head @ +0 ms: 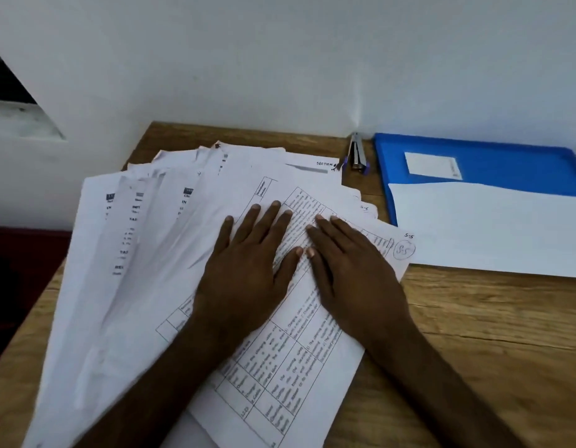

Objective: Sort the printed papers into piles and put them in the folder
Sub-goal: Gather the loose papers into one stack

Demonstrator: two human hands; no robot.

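A fanned heap of printed papers [157, 253] covers the left and middle of the wooden table. On top lies a sheet with a printed table of text [280, 376]. My left hand [248, 270] rests flat on this sheet, fingers straight and spread. Beside it, my right hand [351, 273] also lies flat on the sheet, and the two thumbs almost touch. A blue folder [513, 166] lies at the back right, with a blank white sheet [474, 227] over its near part.
A stapler [358, 155] stands against the wall between the papers and the folder. The wooden table [474, 334] shows bare wood at the front right. A white wall rises just behind the table; the table's left edge drops to a dark floor.
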